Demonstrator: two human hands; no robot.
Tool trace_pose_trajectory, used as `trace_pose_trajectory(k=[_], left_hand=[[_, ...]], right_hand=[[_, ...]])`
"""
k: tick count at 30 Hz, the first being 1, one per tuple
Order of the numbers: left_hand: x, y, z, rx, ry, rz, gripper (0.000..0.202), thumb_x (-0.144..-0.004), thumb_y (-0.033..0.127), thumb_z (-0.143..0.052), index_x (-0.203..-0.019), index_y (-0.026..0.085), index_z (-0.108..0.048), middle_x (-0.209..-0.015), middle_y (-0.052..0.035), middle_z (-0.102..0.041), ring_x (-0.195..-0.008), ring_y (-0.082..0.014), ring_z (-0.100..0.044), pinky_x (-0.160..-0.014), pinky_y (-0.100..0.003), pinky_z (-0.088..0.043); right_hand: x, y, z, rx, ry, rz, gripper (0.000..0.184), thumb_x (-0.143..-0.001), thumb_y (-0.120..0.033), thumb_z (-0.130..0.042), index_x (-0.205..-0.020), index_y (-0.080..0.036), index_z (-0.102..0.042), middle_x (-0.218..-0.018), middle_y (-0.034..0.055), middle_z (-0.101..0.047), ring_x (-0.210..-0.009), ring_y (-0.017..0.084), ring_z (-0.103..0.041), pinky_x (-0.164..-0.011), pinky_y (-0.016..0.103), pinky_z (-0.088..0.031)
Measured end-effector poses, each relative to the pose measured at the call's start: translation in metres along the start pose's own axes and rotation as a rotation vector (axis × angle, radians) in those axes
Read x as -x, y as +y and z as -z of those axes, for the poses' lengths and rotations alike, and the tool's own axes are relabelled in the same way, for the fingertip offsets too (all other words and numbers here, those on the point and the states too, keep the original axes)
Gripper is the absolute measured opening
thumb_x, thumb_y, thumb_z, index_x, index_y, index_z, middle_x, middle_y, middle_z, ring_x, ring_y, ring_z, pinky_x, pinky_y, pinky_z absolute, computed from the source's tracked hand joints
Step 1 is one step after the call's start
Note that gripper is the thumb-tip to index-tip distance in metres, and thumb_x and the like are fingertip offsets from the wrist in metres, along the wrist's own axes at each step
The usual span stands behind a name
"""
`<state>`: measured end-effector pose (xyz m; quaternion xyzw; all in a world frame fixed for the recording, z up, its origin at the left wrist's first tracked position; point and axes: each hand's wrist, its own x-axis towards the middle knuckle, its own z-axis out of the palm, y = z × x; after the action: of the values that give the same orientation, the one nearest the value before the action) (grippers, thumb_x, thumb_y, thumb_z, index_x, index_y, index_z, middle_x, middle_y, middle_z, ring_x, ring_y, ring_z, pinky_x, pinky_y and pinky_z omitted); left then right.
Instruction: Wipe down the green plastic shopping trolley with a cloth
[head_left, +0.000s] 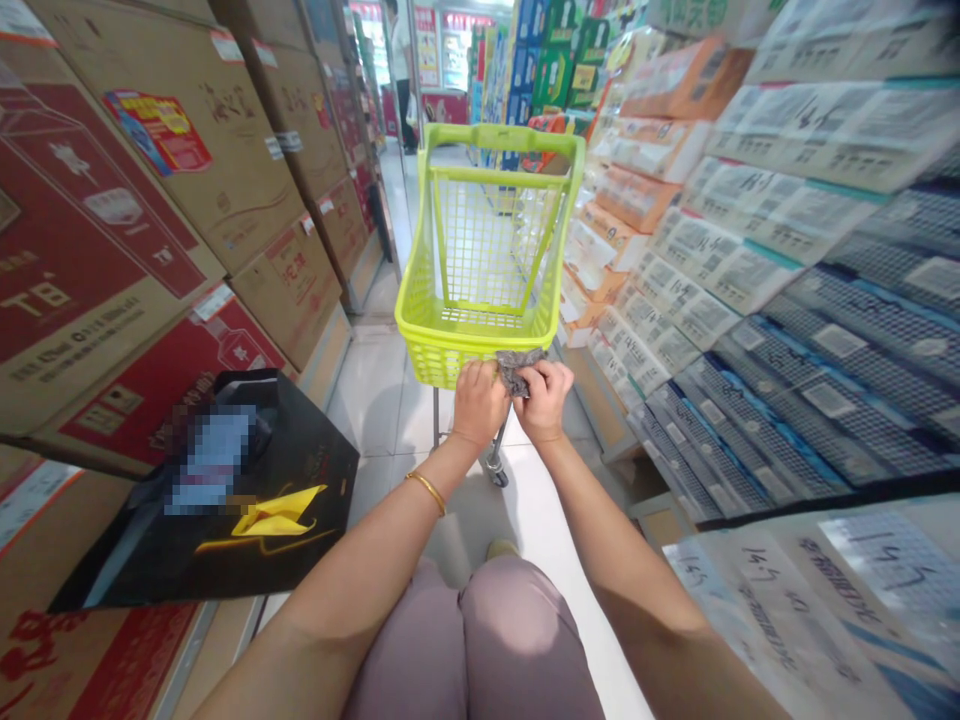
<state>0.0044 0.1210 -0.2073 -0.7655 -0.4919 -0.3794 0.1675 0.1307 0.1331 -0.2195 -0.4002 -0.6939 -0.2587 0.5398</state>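
A lime-green shopping cart [480, 330] with a mesh basket stands in front of me, its near wall closest to my body. My left hand [480, 402] is closed at that near wall, its fingers curled against the lower edge of the basket. Just to its right, my right hand [541, 398] pinches a crumpled dark grey cloth [519, 368] against the same wall. The two hands almost touch. My fingertips are partly hidden behind the cloth and the knuckles. Below the basket, a metal leg and a caster [496, 470] show.
Stacked cartons [247, 190] line the left side, with a black bag [300, 540] leaning there. Packaged goods [720, 200] are piled along the right. The tiled floor [382, 400] runs between them. A person [403, 70] stands far down the aisle.
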Motion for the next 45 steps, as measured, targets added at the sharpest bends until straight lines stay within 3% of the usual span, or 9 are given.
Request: trace_pose_trajectory(k=[3,8,11,19,23,27,36,41,45], left_hand=[[0.000,-0.004,0.002,0.030,0.016,0.017,0.019,-0.089,0.019,-0.047,-0.096,0.018,-0.065,-0.097,-0.0100,-0.059,-0.093,-0.0248,-0.052,-0.089,-0.042,-0.042],[0.001,-0.009,0.001,0.021,0.093,0.044,0.022,-0.092,0.020,-0.045,-0.105,0.020,-0.063,-0.091,-0.0076,-0.059,-0.088,-0.0222,-0.050,-0.083,-0.037,-0.041],[0.002,-0.012,0.003,-0.003,0.149,0.048,0.018,-0.092,0.024,-0.048,-0.101,0.021,-0.064,-0.087,-0.0058,-0.058,-0.086,-0.0209,-0.049,-0.080,-0.034,-0.040],[0.010,-0.021,0.015,0.014,0.203,0.036,0.019,-0.092,0.018,-0.045,-0.094,0.020,-0.064,-0.083,-0.0042,-0.057,-0.082,-0.0199,-0.046,-0.074,-0.032,-0.041],[0.012,-0.022,0.018,0.044,0.179,0.065,0.017,-0.090,0.022,-0.050,-0.079,0.020,-0.063,-0.085,-0.0052,-0.057,-0.084,-0.0208,-0.046,-0.076,-0.034,-0.041],[0.015,-0.022,0.025,0.090,0.143,0.108,0.017,-0.089,0.024,-0.051,-0.078,0.019,-0.063,-0.087,-0.0062,-0.056,-0.084,-0.0212,-0.045,-0.076,-0.035,-0.041],[0.020,-0.029,0.029,0.100,0.121,0.117,0.017,-0.084,0.020,-0.055,-0.070,0.019,-0.062,-0.083,-0.0062,-0.053,-0.085,-0.0219,-0.045,-0.075,-0.035,-0.041],[0.020,-0.029,0.032,0.121,0.174,0.095,0.018,-0.087,0.013,-0.051,-0.093,0.021,-0.066,-0.085,-0.0043,-0.055,-0.084,-0.0203,-0.045,-0.075,-0.032,-0.039],[0.021,-0.030,0.031,0.118,0.168,0.099,0.020,-0.087,0.012,-0.051,-0.094,0.022,-0.065,-0.083,-0.0037,-0.054,-0.083,-0.0198,-0.046,-0.075,-0.032,-0.038]], right_hand=[[0.014,0.000,-0.007,-0.048,-0.011,-0.038,0.011,-0.082,-0.022,-0.053,-0.091,-0.022,-0.059,-0.093,0.0057,-0.049,-0.091,0.020,-0.043,-0.084,0.037,-0.041],[0.039,-0.006,-0.012,-0.076,-0.207,-0.147,0.012,-0.078,-0.018,-0.055,-0.087,-0.021,-0.061,-0.093,0.0061,-0.049,-0.093,0.021,-0.042,-0.085,0.039,-0.040],[0.045,-0.011,-0.010,-0.109,-0.263,-0.126,0.014,-0.076,-0.014,-0.054,-0.087,-0.020,-0.061,-0.093,0.0065,-0.051,-0.094,0.021,-0.042,-0.086,0.039,-0.040],[-0.002,-0.025,0.002,-0.123,-0.068,-0.025,0.012,-0.081,-0.019,-0.049,-0.090,-0.022,-0.057,-0.091,0.0044,-0.051,-0.092,0.020,-0.046,-0.085,0.038,-0.040],[-0.029,-0.035,0.010,-0.151,-0.007,-0.010,0.014,-0.082,-0.022,-0.051,-0.093,-0.024,-0.058,-0.091,0.0039,-0.052,-0.090,0.019,-0.047,-0.085,0.038,-0.039],[-0.036,-0.042,0.013,-0.120,0.031,-0.025,0.017,-0.082,-0.023,-0.051,-0.096,-0.026,-0.060,-0.093,0.0042,-0.053,-0.092,0.020,-0.047,-0.087,0.039,-0.038],[-0.002,-0.048,-0.004,-0.046,-0.092,0.002,0.019,-0.080,-0.017,-0.053,-0.093,-0.027,-0.062,-0.092,0.0048,-0.054,-0.093,0.020,-0.045,-0.088,0.039,-0.037],[0.028,-0.045,-0.009,-0.120,-0.151,-0.037,0.013,-0.078,-0.018,-0.053,-0.089,-0.023,-0.059,-0.094,0.0062,-0.051,-0.094,0.021,-0.043,-0.086,0.039,-0.040],[0.048,-0.044,-0.010,-0.162,-0.238,-0.041,0.017,-0.075,-0.013,-0.052,-0.089,-0.021,-0.058,-0.094,0.0058,-0.049,-0.095,0.021,-0.043,-0.085,0.039,-0.041]])
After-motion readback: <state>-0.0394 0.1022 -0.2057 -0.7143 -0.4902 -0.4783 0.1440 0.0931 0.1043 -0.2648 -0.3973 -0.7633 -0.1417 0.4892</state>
